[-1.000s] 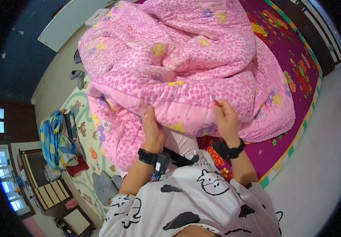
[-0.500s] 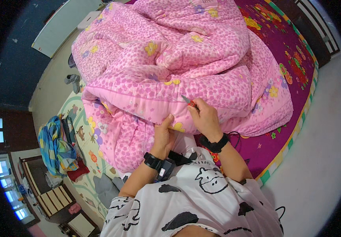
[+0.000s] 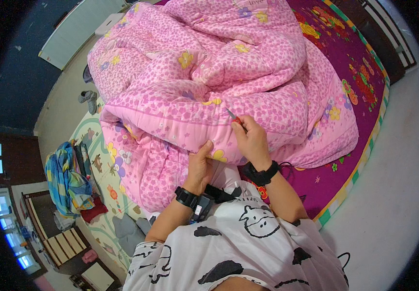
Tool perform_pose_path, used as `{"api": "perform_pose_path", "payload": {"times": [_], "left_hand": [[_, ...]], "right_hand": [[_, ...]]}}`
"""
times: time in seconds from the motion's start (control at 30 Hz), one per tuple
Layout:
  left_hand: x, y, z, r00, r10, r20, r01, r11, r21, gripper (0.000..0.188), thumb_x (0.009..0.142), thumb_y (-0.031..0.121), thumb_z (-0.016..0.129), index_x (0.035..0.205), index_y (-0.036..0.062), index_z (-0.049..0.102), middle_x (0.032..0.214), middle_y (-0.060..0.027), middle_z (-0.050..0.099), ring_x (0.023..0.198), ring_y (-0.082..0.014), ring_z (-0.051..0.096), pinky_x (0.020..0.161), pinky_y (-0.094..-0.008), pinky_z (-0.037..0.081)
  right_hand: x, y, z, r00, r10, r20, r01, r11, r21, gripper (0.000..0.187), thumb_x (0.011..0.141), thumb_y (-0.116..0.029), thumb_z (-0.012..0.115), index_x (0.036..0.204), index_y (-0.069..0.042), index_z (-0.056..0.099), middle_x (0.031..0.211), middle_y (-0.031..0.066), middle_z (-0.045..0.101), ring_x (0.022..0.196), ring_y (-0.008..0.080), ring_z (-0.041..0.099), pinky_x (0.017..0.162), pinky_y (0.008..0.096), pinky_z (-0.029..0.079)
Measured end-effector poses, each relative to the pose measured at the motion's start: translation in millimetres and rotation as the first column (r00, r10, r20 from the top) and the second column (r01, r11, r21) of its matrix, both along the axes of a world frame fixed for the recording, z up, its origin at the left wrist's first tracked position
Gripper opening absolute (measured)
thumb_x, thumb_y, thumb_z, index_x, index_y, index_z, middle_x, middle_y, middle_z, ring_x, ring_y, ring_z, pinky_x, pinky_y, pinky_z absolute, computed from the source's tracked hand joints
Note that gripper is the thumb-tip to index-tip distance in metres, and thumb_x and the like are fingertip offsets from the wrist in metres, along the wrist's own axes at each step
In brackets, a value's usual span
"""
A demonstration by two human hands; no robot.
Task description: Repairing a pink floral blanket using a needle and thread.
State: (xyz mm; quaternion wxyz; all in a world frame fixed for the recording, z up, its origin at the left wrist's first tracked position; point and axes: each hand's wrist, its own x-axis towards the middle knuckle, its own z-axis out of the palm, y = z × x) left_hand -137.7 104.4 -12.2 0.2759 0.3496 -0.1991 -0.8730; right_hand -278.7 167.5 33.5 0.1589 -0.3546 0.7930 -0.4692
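A thick pink quilt [image 3: 248,58] with spots and flowers lies heaped in front of me. My left hand [image 3: 200,162] grips its near edge, thumb on top and the fingers hidden from view. Just to the right, my right hand [image 3: 253,138] is closed around a small red-handled pointed blade [image 3: 231,115]. The grey tip points up and left, over the plain pink border band. Whether this is a pair of scissors or a knife I cannot tell, nor whether the tip touches the cloth.
Under the quilt at right is a purple flowered mat [image 3: 364,97] with a green-and-yellow edge. At left, a folded blue checked cloth [image 3: 66,177] sits on a pile near grey slippers [image 3: 88,100]. A cream patterned mat [image 3: 100,177] lies beneath. A white board [image 3: 71,36] stands at far left.
My right hand has shifted slightly up and left, and the blade tip has moved a little right and upward. My left hand keeps its hold on the quilt's edge.
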Motion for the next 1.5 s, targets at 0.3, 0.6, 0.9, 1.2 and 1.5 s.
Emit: {"api": "perform_pose_path", "payload": {"times": [0.3, 0.6, 0.9, 1.2, 1.5], "left_hand": [[-2.6, -9.1, -23.4, 1.0, 0.003, 0.029, 0.002, 0.988, -0.154, 0.034, 0.084, 0.013, 0.056, 0.114, 0.0005, 0.046, 0.102, -0.0096, 0.056, 0.092, -0.026, 0.058, 0.078, -0.0406, 0.051], [0.9, -11.5, -41.1, 1.0, -0.028, -0.006, 0.027, 0.997, -0.066, 0.034, 0.085, 0.019, 0.057, 0.113, 0.0022, 0.05, 0.11, -0.0094, 0.057, 0.097, -0.0226, 0.057, 0.085, -0.0387, 0.047], [-8.5, 33.2, -17.7, 0.967, -0.176, 0.183, 0.193, 0.978, -0.076, 0.02, 0.086, 0.025, 0.058, 0.074, 0.0093, 0.058, 0.077, 0.0006, 0.057, 0.072, -0.0102, 0.051, 0.066, -0.0257, 0.039], [-23.4, 17.4, -29.6, 0.984, -0.158, 0.08, 0.15, 0.984, 0.094, 0.016, 0.081, 0.017, 0.063, 0.093, 0.0058, 0.061, 0.082, 0.0018, 0.06, 0.072, -0.0084, 0.054, 0.061, -0.0218, 0.04], [-15.5, 13.7, -36.6, 0.972, -0.233, 0.038, 0.227, 0.968, 0.109, 0.021, 0.083, 0.015, 0.061, 0.102, 0.0054, 0.059, 0.092, -0.0009, 0.062, 0.083, -0.0111, 0.057, 0.07, -0.0239, 0.043]], "right_hand": [[-58.6, 19.0, 53.9, 0.97, -0.183, 0.157, 0.226, 0.921, -0.318, 0.023, 0.089, -0.022, 0.053, 0.082, 0.0, 0.055, 0.064, -0.001, 0.052, 0.06, 0.0098, 0.047, 0.053, 0.0279, 0.039], [-229.5, 272.5, 129.2, 0.763, -0.431, 0.481, 0.635, 0.364, -0.681, 0.019, 0.092, -0.022, 0.049, 0.099, -0.004, 0.049, 0.063, -0.0034, 0.034, 0.054, 0.0078, 0.031, 0.054, 0.0223, 0.032], [-82.0, 162.1, -5.1, 0.886, -0.463, -0.014, 0.463, 0.886, -0.003, 0.023, 0.088, -0.018, 0.052, 0.097, 0.002, 0.057, 0.096, 0.0049, 0.058, 0.082, 0.0147, 0.055, 0.073, 0.0265, 0.044], [-15.3, 53.7, -14.6, 0.996, -0.075, -0.057, 0.077, 0.997, 0.025, 0.017, 0.082, -0.017, 0.058, 0.083, -0.001, 0.052, 0.072, 0.0162, 0.057, 0.065, 0.0324, 0.057, 0.057, 0.0374, 0.043], [-17.7, 49.0, -15.8, 0.985, -0.087, -0.152, 0.099, 0.993, 0.071, 0.019, 0.082, -0.02, 0.057, 0.084, -0.002, 0.052, 0.072, 0.0193, 0.057, 0.068, 0.0382, 0.057, 0.057, 0.0441, 0.043]]}}
